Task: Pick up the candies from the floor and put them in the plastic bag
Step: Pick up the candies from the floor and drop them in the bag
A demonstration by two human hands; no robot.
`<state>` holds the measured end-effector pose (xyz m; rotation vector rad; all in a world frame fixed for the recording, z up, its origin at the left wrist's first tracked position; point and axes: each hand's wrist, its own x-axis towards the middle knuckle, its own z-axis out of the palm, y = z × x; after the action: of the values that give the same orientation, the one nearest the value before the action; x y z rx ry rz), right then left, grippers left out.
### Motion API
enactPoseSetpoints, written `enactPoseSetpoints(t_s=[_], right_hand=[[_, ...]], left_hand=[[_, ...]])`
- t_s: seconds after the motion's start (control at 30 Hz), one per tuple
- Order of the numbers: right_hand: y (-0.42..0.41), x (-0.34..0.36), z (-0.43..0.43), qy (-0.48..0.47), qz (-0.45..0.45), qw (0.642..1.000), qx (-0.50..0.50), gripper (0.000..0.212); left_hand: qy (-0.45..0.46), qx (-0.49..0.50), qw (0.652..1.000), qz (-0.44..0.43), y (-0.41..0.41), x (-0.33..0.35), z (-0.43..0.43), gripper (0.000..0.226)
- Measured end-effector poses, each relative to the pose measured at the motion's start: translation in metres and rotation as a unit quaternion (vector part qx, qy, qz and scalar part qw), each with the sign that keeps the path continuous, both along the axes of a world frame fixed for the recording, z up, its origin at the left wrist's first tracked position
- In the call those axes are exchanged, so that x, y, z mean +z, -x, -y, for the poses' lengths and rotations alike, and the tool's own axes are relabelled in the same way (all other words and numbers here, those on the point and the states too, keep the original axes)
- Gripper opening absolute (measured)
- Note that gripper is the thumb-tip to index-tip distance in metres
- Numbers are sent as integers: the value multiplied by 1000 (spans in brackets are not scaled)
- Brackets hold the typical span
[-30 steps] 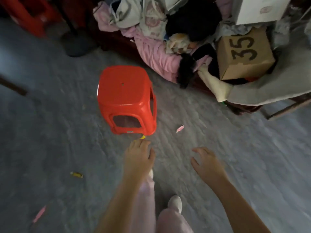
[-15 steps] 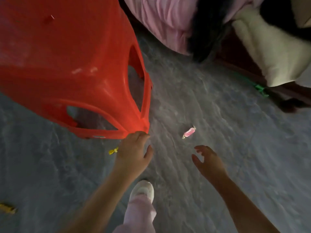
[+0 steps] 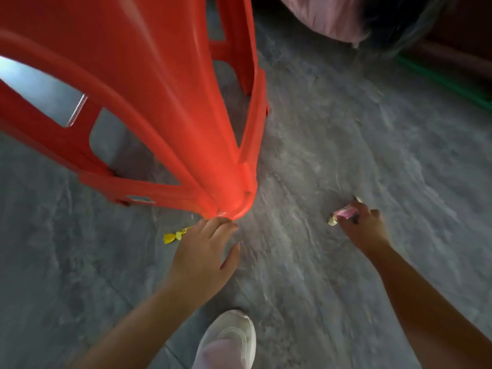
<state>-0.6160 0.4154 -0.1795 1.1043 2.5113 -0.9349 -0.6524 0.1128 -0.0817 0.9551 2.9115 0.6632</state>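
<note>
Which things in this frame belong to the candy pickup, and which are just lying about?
Job: pink candy, pinched by the right hand; yellow candy on the floor by the left hand.
Lying about: red stool, pink fabric, green strip.

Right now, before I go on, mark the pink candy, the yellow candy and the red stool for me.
pink candy (image 3: 344, 212), head view, on the pink middle of the wrapper.
yellow candy (image 3: 169, 237), head view, on its exposed twisted end.
red stool (image 3: 231, 201), head view, on the foot of the near leg.
</note>
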Motion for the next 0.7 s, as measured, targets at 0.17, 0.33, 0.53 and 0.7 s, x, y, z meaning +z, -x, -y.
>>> enactPoseSetpoints(t_s=[0.17, 0.33, 0.53, 0.7], right_hand=[[13, 2, 14, -22, 20, 998, 53, 50], [14, 1, 46, -19, 22, 988, 149, 49], [10, -4, 87, -56, -4, 974, 221, 39], [11, -7, 107, -8, -20, 974, 226, 30]], left_hand=[[-2, 22, 1000, 8, -10, -6, 25, 26], [-2, 21, 1000, -7, -12, -10, 33, 24], [-7, 61, 998, -6, -19, -26, 48, 30], [-3, 86, 996, 10, -24, -41, 75, 25]])
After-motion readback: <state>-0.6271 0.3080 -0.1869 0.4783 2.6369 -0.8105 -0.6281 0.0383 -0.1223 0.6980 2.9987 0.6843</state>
